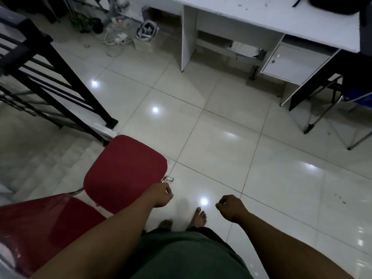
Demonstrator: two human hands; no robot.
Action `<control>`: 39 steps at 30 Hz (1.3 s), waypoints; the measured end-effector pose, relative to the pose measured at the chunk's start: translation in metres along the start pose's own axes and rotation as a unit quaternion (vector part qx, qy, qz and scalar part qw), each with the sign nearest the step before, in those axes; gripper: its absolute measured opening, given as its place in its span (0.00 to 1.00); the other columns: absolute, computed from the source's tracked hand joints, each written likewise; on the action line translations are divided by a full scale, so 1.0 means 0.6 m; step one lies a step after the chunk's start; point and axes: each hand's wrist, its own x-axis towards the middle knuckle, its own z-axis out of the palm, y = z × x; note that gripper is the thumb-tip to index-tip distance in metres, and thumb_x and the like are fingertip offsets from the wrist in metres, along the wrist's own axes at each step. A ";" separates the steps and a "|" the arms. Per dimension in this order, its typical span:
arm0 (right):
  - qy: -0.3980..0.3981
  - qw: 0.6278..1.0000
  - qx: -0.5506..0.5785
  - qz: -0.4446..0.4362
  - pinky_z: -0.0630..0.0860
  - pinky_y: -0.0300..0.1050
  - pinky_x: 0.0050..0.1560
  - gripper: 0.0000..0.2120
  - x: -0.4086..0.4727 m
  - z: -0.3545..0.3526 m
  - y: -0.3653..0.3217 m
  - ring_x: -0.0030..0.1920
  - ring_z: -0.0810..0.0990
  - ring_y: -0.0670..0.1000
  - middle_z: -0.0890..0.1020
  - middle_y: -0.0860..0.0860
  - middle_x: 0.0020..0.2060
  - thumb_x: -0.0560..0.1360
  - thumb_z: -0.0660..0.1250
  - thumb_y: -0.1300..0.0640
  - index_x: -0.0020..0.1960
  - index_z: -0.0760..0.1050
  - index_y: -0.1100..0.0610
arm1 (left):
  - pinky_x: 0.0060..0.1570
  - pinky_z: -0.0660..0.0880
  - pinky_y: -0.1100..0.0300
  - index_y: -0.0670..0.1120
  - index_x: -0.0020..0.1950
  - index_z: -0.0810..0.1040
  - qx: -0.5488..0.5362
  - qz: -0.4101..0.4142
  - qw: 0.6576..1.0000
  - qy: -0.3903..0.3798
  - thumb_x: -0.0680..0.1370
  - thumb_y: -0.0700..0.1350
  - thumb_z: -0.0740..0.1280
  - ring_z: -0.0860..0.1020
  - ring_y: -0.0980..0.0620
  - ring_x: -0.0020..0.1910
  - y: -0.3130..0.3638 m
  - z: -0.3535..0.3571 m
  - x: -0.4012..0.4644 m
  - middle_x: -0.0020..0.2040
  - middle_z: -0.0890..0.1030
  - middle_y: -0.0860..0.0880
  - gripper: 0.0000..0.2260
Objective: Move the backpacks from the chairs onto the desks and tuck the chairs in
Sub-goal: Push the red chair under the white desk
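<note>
A red padded chair (124, 170) with a chrome frame stands at the lower left, its seat empty and its backrest nearest me. My left hand (161, 195) hangs by the seat's right corner, fingers curled, just below a chrome tube end; I see no grip on it. My right hand (231, 206) is a loose fist over the floor and holds nothing. A white desk (261, 19) stands at the top right, about two tiles from the chair. A black backpack (338, 5) lies on the desk's far right end, cut off by the frame's edge.
A black stair railing (60, 77) and steps going down lie left of the chair. A folding chair with a blue seat (352, 97) stands at the right edge beside the desk. Cables, a plant and a small bin (145, 37) sit by the far wall. Glossy tiled floor lies between.
</note>
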 end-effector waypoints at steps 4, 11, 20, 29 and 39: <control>0.014 1.000 0.010 0.005 0.76 0.45 0.54 0.13 -0.038 0.058 -0.026 0.55 0.79 0.55 0.83 0.56 0.54 0.78 0.65 0.52 0.53 0.80 0.61 | 0.53 0.73 0.59 0.48 0.53 0.81 0.011 0.011 1.000 -0.004 0.77 0.50 0.65 0.78 0.49 0.56 -0.053 -0.011 -0.026 0.58 0.81 0.48 0.10; 0.029 0.999 0.018 -0.010 0.74 0.43 0.54 0.13 -0.108 0.177 -0.090 0.57 0.79 0.54 0.82 0.54 0.55 0.77 0.64 0.52 0.54 0.81 0.59 | 0.55 0.74 0.58 0.49 0.50 0.81 0.033 0.008 0.999 -0.003 0.76 0.50 0.65 0.79 0.48 0.54 -0.164 -0.029 -0.080 0.55 0.83 0.49 0.08; 0.027 1.000 0.000 -0.006 0.74 0.42 0.52 0.12 -0.161 0.266 -0.114 0.56 0.78 0.53 0.81 0.53 0.55 0.77 0.64 0.50 0.54 0.79 0.56 | 0.54 0.76 0.56 0.47 0.52 0.81 0.013 -0.016 1.000 0.011 0.76 0.50 0.65 0.79 0.48 0.52 -0.283 -0.028 -0.152 0.52 0.82 0.48 0.10; 0.002 0.999 -0.019 -0.027 0.71 0.41 0.47 0.13 -0.221 0.359 -0.138 0.55 0.79 0.55 0.82 0.54 0.53 0.77 0.64 0.51 0.53 0.80 0.59 | 0.51 0.76 0.55 0.47 0.49 0.80 -0.003 -0.009 1.000 0.021 0.76 0.48 0.64 0.79 0.48 0.50 -0.374 0.012 -0.268 0.51 0.82 0.47 0.08; 0.012 1.000 -0.012 -0.012 0.77 0.45 0.50 0.14 -0.277 0.444 -0.219 0.51 0.81 0.54 0.84 0.56 0.48 0.76 0.63 0.52 0.51 0.81 0.62 | 0.55 0.77 0.58 0.48 0.49 0.81 -0.052 0.094 0.994 0.008 0.76 0.46 0.68 0.81 0.51 0.51 -0.397 -0.028 -0.294 0.51 0.84 0.50 0.05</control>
